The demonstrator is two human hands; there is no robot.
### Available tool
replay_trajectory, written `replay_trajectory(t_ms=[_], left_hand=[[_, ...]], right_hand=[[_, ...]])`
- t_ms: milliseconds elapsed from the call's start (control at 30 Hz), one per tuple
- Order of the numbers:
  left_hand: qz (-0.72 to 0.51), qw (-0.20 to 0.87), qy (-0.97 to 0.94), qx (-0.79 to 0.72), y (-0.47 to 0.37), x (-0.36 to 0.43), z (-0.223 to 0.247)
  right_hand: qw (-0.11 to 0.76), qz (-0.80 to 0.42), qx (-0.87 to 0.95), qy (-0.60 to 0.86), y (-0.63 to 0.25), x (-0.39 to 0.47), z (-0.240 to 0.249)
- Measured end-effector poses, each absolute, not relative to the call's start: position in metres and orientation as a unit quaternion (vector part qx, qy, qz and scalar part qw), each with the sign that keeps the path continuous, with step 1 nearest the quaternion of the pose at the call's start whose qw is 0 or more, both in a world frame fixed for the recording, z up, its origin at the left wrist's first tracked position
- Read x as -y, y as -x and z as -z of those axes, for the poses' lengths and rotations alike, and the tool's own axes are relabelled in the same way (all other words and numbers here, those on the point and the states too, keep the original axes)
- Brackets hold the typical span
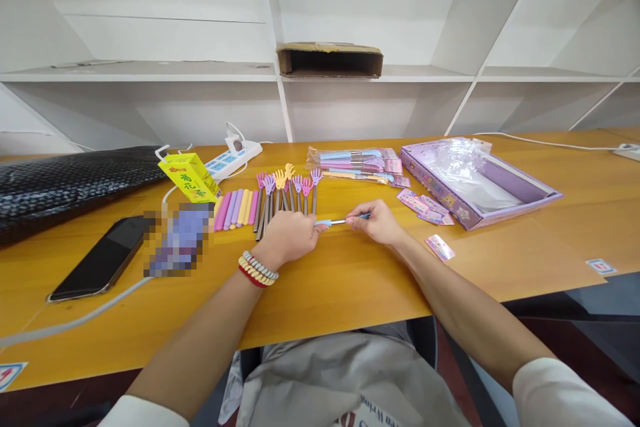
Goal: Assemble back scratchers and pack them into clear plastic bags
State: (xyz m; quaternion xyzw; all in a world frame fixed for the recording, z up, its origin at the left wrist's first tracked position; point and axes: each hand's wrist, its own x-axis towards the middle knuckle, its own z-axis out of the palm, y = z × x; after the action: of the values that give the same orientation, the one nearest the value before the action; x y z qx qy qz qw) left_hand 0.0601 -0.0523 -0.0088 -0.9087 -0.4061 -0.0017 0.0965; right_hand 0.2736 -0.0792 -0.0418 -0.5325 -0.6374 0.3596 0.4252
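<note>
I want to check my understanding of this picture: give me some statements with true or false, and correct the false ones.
1. The left hand and the right hand both hold a stick. True.
2. The bracelets are on the right wrist. False: the bracelets are on the left wrist.
3. The cardboard box sits on a shelf. True.
4. Every claw head is yellow. False: other claw heads are purple or pink.
5. The purple tray lies left of both hands. False: the purple tray is on their right.
</note>
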Motion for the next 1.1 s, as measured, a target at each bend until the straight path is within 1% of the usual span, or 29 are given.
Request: replay_trajectory(t_ms=[167, 233, 367, 433, 533, 633, 700, 800, 867, 933, 1000, 1100], left_hand=[[0.054, 0.141, 0.911, 0.384, -0.065, 0.057, 0.014], [0.077, 0.143, 0.915, 0.370, -0.065, 0.055, 0.017], [0.131, 0.128, 0.918, 0.351, -0.065, 0.050, 0.020], [0.155, 0.112, 0.919, 0.344, -0.065, 0.049, 0.020], [0.176, 0.094, 0.916, 0.349, -0.065, 0.048, 0.019], [0.182, 0.075, 0.899, 0.390, -0.064, 0.048, 0.017], [0.183, 0.051, 0.885, 0.425, -0.063, 0.048, 0.016], [0.188, 0.015, 0.874, 0.449, -0.063, 0.049, 0.015], [0.193, 0.003, 0.873, 0.447, -0.064, 0.050, 0.015], [0.194, -0.007, 0.875, 0.444, -0.065, 0.051, 0.015], [0.189, -0.017, 0.875, 0.445, -0.066, 0.052, 0.015], [0.181, -0.022, 0.874, 0.450, -0.066, 0.052, 0.016]], right_hand=[[0.450, -0.487, 0.533, 0.526, -0.270, 0.077, 0.043], [0.444, -0.490, 0.533, 0.528, -0.269, 0.078, 0.041], [0.434, -0.454, 0.575, 0.524, -0.274, 0.078, 0.030], [0.449, -0.472, 0.562, 0.509, -0.277, 0.079, 0.026], [0.483, -0.544, 0.499, 0.470, -0.283, 0.079, 0.022], [0.524, -0.605, 0.453, 0.393, -0.288, 0.077, 0.024], [0.553, -0.606, 0.439, 0.366, -0.291, 0.075, 0.027], [0.570, -0.542, 0.458, 0.415, -0.296, 0.069, 0.033], [0.554, -0.436, 0.508, 0.494, -0.300, 0.064, 0.039], [0.514, -0.298, 0.564, 0.574, -0.305, 0.059, 0.044], [0.468, -0.195, 0.592, 0.627, -0.311, 0.056, 0.049], [0.418, -0.158, 0.594, 0.669, -0.318, 0.052, 0.053]])
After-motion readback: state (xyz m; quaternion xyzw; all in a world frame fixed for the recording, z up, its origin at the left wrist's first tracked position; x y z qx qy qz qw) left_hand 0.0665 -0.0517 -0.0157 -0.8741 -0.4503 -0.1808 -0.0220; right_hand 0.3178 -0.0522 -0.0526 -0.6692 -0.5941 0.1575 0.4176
